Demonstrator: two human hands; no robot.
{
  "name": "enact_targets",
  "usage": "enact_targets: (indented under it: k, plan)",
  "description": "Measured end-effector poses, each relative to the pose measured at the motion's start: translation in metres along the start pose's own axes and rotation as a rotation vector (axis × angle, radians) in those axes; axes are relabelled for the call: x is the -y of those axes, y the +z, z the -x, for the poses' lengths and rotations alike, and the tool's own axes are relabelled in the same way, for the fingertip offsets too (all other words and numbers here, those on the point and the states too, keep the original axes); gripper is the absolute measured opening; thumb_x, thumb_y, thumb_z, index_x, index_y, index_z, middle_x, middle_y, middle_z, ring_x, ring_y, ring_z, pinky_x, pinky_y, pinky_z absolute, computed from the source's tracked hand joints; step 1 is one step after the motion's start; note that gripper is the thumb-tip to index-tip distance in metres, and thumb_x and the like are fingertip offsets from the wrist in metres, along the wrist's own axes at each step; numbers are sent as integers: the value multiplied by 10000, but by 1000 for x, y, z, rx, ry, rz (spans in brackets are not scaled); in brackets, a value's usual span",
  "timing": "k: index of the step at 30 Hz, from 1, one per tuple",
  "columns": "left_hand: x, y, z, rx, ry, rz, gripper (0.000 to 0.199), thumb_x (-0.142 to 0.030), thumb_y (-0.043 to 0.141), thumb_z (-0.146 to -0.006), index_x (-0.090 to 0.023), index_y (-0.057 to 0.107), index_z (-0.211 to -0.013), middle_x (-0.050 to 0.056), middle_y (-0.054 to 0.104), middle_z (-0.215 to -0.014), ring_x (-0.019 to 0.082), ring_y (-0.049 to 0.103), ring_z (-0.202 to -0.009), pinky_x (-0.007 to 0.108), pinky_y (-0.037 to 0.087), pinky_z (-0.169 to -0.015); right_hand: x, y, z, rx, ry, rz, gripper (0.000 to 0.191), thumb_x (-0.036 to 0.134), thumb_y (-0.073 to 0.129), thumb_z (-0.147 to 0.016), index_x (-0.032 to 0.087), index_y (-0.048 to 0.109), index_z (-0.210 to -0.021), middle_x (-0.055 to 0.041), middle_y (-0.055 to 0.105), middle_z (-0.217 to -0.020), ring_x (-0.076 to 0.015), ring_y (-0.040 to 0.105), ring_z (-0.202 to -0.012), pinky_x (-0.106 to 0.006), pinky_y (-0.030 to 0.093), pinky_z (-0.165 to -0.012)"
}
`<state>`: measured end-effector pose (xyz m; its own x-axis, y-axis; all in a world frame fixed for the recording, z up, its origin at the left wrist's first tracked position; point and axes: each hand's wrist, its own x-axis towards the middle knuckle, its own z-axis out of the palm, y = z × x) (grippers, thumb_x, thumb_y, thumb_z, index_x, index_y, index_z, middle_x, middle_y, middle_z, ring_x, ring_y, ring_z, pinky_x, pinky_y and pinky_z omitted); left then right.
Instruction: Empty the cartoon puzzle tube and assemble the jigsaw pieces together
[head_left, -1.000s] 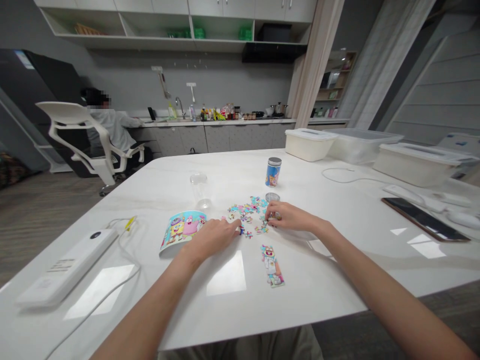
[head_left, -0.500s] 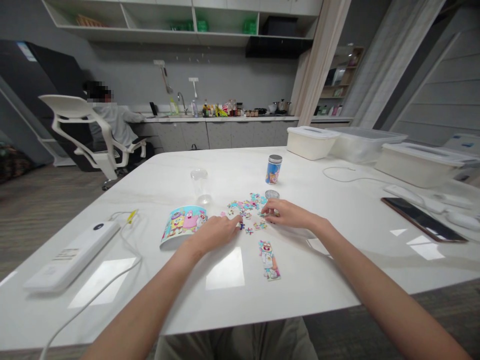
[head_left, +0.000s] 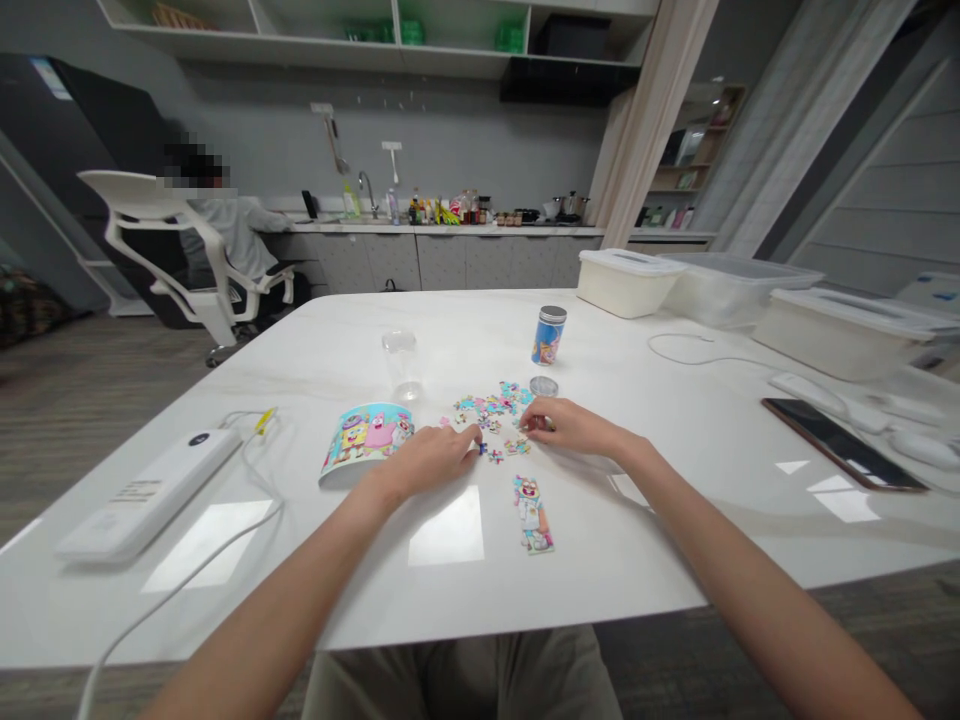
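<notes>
My left hand rests low on the table with its fingers together and bent, the tips at a dark blue puzzle piece; whether it grips that piece is hidden. My right hand is curled, thumb and fingers closed around a small puzzle piece at the right of the pile. Between and beyond the hands lie several loose jigsaw pieces. Nearer to me is a joined strip of puzzle showing a cartoon figure. A curved picture sheet with cartoon figures stands beside my left wrist.
A clear jar and a blue printed can stand behind the pieces, with a round lid nearby. A white power bank with cable lies left, a phone right. Storage boxes line the back right. A person sits far left.
The view has shifted slightly. Both hands stay at the pieces almost unmoved; the right fingers have drawn in a little. The puzzle strip lies as before.
</notes>
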<state>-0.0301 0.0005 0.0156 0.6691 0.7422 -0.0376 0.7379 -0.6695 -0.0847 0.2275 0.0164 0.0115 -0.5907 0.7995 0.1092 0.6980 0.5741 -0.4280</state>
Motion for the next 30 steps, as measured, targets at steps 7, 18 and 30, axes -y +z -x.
enact_targets:
  k: [7, 18, 30]
  plan:
    - [2, -3, 2, 13, -4, 23, 301, -262, 388, -909, -188, 546, -1154, 94, 702, -814, 256, 679, -737, 358, 495, -676, 2, 1, 1, 16, -5, -9, 99, 141, 580, -824, 200, 625, -890, -48, 620, -892, -145, 570, -756, -282, 476, -697]
    - [-1, -7, 3, 19, -43, -46, 307, -280, 364, -915, -151, 538, -1133, 125, 706, -827, 274, 683, -739, 345, 469, -643, 5, -3, 0, -69, -67, 4, 121, 84, 543, -807, 192, 594, -823, -29, 632, -806, -150, 561, -723, -291, 443, -690]
    - [-4, -3, 1, -138, -102, -39, 334, -391, 371, -961, -171, 541, -1146, 91, 693, -763, 246, 667, -716, 311, 440, -630, 26, -1, 0, -171, -206, -92, 189, 97, 532, -849, 209, 678, -892, -43, 685, -886, -152, 610, -786, -300, 480, -729]
